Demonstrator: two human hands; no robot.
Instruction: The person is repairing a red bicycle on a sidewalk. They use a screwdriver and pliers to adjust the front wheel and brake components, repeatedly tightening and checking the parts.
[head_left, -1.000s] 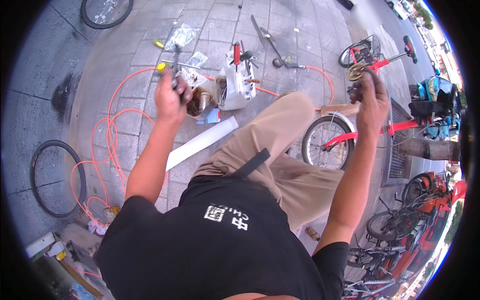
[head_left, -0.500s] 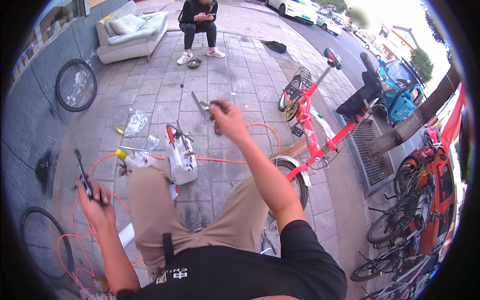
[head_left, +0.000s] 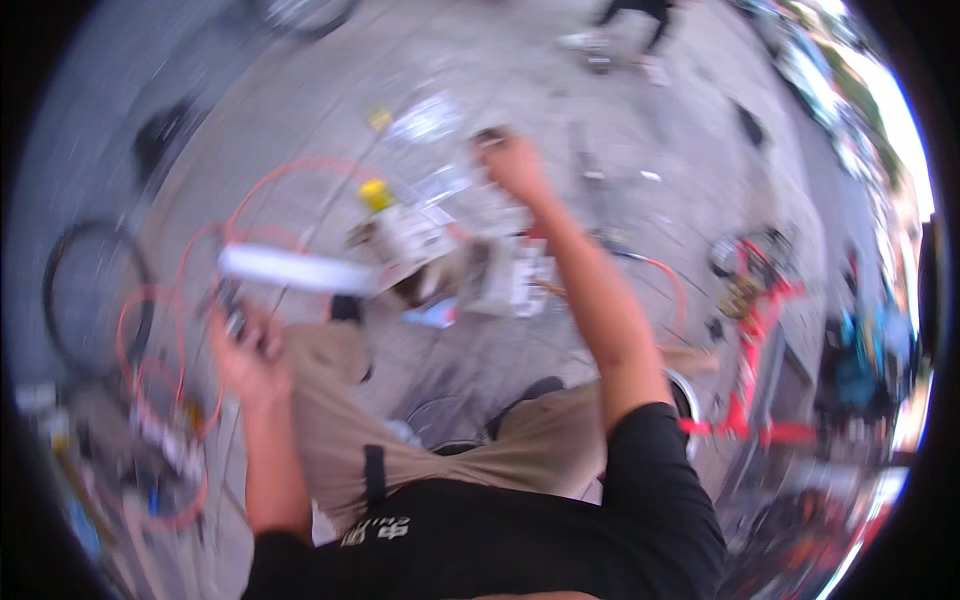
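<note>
The view is blurred by motion. My left hand grips a dark metal tool, low on the left beside a long white strip. My right hand reaches over the paving with its fingers closed on something small and dark that I cannot make out. Below and around that hand lie plastic bags, a yellow object, an open carton of items, and a white container, partly behind my right forearm.
A red bicycle stands at the right, with more bikes behind. An orange hose loops over the pavement. A tyre is at the left. Another person's legs show at the top.
My right hand has left the red bicycle's side and reached leftward across the paving. My left hand has dropped lower with the tool. The whole view has swung and blurred.
</note>
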